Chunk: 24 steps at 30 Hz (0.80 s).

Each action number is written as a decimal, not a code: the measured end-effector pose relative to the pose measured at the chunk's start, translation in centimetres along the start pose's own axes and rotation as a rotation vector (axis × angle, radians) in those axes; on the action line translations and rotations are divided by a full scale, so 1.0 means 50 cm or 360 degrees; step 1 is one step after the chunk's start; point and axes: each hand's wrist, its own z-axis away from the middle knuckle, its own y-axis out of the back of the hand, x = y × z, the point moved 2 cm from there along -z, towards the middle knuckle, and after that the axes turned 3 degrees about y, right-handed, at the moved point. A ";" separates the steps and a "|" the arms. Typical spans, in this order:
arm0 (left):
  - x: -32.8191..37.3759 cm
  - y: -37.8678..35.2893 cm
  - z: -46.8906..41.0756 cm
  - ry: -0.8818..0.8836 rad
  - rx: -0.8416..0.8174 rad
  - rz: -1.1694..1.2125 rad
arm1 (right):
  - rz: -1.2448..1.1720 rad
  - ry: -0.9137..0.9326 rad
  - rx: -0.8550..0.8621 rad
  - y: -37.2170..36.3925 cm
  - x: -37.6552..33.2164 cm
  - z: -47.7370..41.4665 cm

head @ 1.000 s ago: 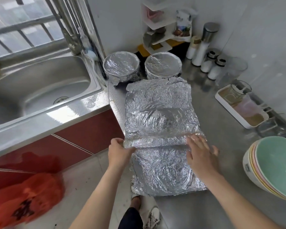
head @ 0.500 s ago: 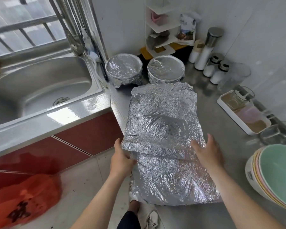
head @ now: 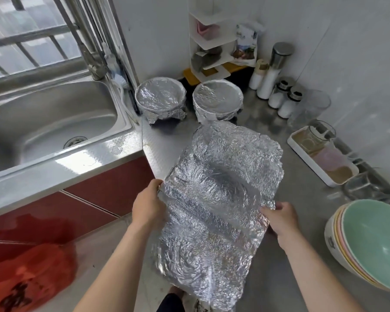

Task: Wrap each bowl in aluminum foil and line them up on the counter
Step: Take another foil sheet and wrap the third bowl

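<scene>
One foil-wrapped bowl and a second wrapped bowl are set side by side at the back of the counter, close to the wall, so two wraps are judged done. A stack of unwrapped bowls, the green one uppermost, is seen at the right edge; several wraps and the rest of the row are left.

A large crumpled foil sheet is held over the middle of the counter, its near end hanging past the front edge. Its left edge is gripped by the left hand with fingers curled round it. Its right edge is pinched by the right hand, whose fingers are folded under the foil. No bowl is seen under the sheet, so one must probably be fetched from the stack first.

Room for the row is limited: a corner shelf and a cluster of shakers are crowded behind and beside the wrapped pair, and a white tray holding a glass jug is placed along the wall. A sink is fitted to the left — no room for bowls there.
</scene>
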 end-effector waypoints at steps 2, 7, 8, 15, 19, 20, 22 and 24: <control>0.022 0.007 -0.021 -0.0063 0.0047 -0.0067 | -0.0062 -0.0021 -0.0065 0.003 0.013 0.013; 0.056 0.019 -0.097 -0.0158 0.0071 -0.0395 | -0.0228 0.0106 -0.0169 0.021 0.014 0.029; 0.064 0.019 -0.110 -0.0181 0.0069 -0.0453 | -0.0213 0.0143 -0.0129 0.024 0.015 0.026; 0.064 0.017 -0.182 -0.0207 -0.0075 -0.0703 | -0.0677 0.0036 -0.0146 0.027 0.008 -0.005; 0.038 0.029 -0.181 -0.0185 -0.0182 -0.0794 | -0.0824 0.0028 -0.0402 0.017 -0.007 -0.010; 0.031 0.032 -0.175 -0.0186 -0.0177 -0.0811 | -0.0817 0.0062 -0.0425 0.016 -0.012 -0.007; 0.014 0.037 -0.163 -0.0179 -0.0132 -0.0827 | -0.0832 0.0128 -0.0494 0.016 -0.016 -0.001; 0.004 0.041 -0.150 -0.0185 -0.0053 -0.0819 | -0.0848 0.0179 -0.0566 0.021 -0.013 0.001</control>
